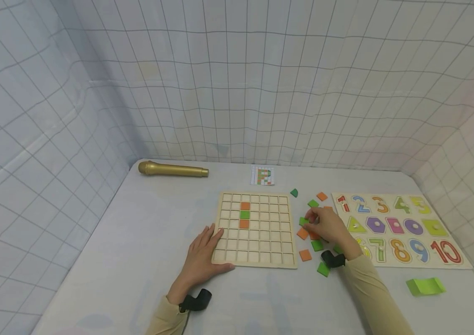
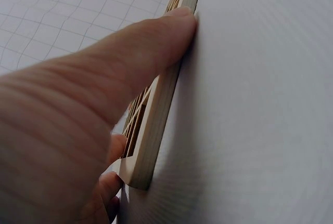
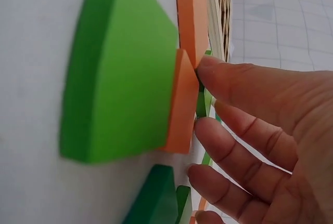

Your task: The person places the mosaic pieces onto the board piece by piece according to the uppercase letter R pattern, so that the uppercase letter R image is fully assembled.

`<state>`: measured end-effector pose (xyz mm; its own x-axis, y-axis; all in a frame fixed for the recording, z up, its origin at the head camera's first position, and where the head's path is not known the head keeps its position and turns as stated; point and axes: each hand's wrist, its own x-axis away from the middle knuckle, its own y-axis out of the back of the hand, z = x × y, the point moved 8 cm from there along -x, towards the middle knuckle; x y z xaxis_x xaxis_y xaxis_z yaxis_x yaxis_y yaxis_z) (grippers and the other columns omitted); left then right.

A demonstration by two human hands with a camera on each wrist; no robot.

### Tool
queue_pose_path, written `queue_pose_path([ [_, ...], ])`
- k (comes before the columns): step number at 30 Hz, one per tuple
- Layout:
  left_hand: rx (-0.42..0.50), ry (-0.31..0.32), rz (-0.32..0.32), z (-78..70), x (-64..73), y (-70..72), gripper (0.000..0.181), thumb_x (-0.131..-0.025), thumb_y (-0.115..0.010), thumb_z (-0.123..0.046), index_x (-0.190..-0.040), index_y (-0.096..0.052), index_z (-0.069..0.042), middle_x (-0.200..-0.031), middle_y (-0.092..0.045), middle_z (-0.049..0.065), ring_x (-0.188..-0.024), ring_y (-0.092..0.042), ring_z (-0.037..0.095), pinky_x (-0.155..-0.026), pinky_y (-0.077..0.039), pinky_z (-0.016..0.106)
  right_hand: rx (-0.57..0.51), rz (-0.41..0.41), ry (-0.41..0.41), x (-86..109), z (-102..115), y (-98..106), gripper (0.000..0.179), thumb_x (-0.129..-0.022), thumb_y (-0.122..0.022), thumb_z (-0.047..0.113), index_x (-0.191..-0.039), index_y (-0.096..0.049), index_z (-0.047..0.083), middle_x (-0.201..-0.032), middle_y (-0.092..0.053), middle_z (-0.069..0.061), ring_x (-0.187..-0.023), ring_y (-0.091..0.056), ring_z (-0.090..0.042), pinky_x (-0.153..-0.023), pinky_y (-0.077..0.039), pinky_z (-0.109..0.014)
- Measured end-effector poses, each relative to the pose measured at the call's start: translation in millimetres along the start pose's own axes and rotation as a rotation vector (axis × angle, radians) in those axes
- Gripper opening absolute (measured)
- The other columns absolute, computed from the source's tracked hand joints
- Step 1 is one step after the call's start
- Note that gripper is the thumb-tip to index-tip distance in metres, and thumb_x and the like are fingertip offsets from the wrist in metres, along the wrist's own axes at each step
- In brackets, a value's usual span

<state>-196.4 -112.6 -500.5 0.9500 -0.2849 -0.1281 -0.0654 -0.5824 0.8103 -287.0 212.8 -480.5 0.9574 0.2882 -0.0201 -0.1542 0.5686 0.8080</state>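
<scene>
A wooden grid board [image 1: 266, 257] lies in the middle of the table. Within its squares sit two orange tiles [image 1: 244, 224] and a green tile [image 1: 244, 214] between them, in one column. My left hand [image 1: 200, 258] rests at the board's near left corner, thumb along the near rim [image 2: 165, 96] and straight fingers at the left side. Right of the board, my right hand [image 1: 327, 226] pinches a green square tile [image 1: 302, 221] by thumb and forefinger, low over the loose pieces. In the right wrist view that tile [image 3: 202, 102] shows edge-on between the fingertips.
Several loose orange tiles [image 1: 305, 255] and green tiles [image 1: 323, 269] lie around the right hand. A number-and-shape puzzle board [image 1: 429, 264] lies at the right, with a bent green piece [image 1: 425, 286] before it. Behind are a pattern card [image 1: 262, 175] and a gold microphone [image 1: 174, 170].
</scene>
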Motion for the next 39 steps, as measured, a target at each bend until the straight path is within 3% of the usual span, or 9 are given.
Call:
queue_pose_path([
  [6,0.010,-0.030,-0.032,-2.8,1.3,2.9,0.094,-0.069,-0.080,-0.048,-0.142,-0.042,-0.002,-0.150,-0.027,0.021,-0.138,-0.018,0.038,-0.102,-0.020,0.060,-0.007,0.014,0.006,-0.8,2.3,0.2,0.024,-0.081,-0.076,0.018,-0.097,-0.065,0.003,-0.074,-0.056,0.003,-0.062,-0.049,-0.014,-0.056,-0.041,-0.031],
  [11,0.006,-0.020,-0.020,-2.8,0.9,2.1,0.094,-0.070,-0.079,-0.049,-0.143,-0.041,-0.003,-0.151,-0.026,0.020,-0.139,-0.017,0.036,-0.103,-0.019,0.059,0.006,0.022,0.000,-1.9,3.7,0.7,0.024,-0.082,-0.074,0.018,-0.099,-0.065,0.002,-0.076,-0.056,0.002,-0.062,-0.049,-0.015,-0.056,-0.042,-0.031],
  [19,0.003,-0.007,-0.008,-2.1,0.6,1.5,0.095,-0.070,-0.079,-0.050,-0.144,-0.040,-0.004,-0.152,-0.025,0.019,-0.140,-0.016,0.035,-0.104,-0.019,0.058,-0.016,0.054,-0.060,-4.3,1.1,-1.9,0.025,-0.082,-0.073,0.017,-0.100,-0.063,0.003,-0.093,-0.060,-0.006,-0.074,-0.053,-0.019,-0.064,-0.046,-0.034],
  [25,-0.010,-0.007,-0.007,-0.6,0.2,-0.3,0.095,-0.070,-0.078,-0.051,-0.144,-0.040,-0.005,-0.152,-0.025,0.018,-0.140,-0.015,0.034,-0.104,-0.019,0.058,-0.064,0.080,-0.112,-7.6,-2.2,-3.6,0.026,-0.081,-0.073,0.016,-0.099,-0.060,0.003,-0.093,-0.060,-0.008,-0.076,-0.054,-0.022,-0.062,-0.046,-0.033],
  [32,-0.010,-0.002,-0.005,-0.1,0.6,-0.8,0.095,-0.069,-0.079,-0.051,-0.144,-0.040,-0.006,-0.152,-0.024,0.017,-0.140,-0.015,0.034,-0.104,-0.020,0.058,-0.069,0.040,-0.094,-6.2,-2.0,-2.3,0.027,-0.080,-0.076,0.015,-0.101,-0.064,0.003,-0.093,-0.061,-0.007,-0.081,-0.055,-0.023,-0.066,-0.046,-0.034],
  [39,-0.006,-0.003,-0.008,-0.9,0.8,0.4,0.095,-0.069,-0.079,-0.050,-0.144,-0.040,-0.006,-0.152,-0.025,0.017,-0.140,-0.015,0.034,-0.104,-0.020,0.058,-0.051,-0.009,-0.061,-3.5,-0.2,-0.7,0.019,-0.083,-0.073,0.014,-0.099,-0.065,0.006,-0.089,-0.061,-0.005,-0.074,-0.055,-0.019,-0.061,-0.046,-0.032],
])
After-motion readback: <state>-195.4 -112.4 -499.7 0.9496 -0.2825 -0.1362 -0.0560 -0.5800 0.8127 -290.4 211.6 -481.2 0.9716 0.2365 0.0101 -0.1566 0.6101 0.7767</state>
